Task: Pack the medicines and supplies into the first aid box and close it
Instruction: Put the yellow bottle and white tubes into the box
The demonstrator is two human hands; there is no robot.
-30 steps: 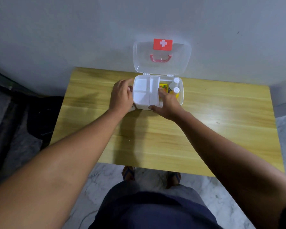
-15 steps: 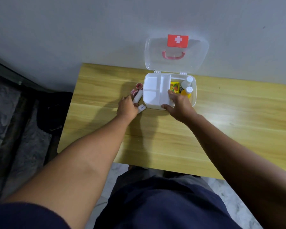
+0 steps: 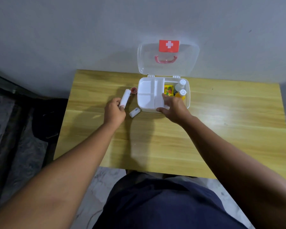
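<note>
The white first aid box (image 3: 188,100) stands open on the wooden table (image 3: 221,126), its clear lid (image 3: 185,63) with a red cross leaning back against the wall. A white divided tray (image 3: 149,95) fills the box's left part. A yellow packet (image 3: 168,90) and two white-capped bottles (image 3: 180,90) lie in the right part. My right hand (image 3: 173,108) grips the tray's front right corner. My left hand (image 3: 114,111) holds a white tube (image 3: 125,98) left of the box. A small white item (image 3: 134,112) and a small red item (image 3: 133,90) lie on the table beside it.
The table stands against a grey wall. A dark bag (image 3: 45,119) lies on the floor to the left. Bare wood spreads to the right of and in front of the box.
My left hand left the box's side, moved left and took hold of the white tube, lifting its end. My right hand stayed on the tray.
</note>
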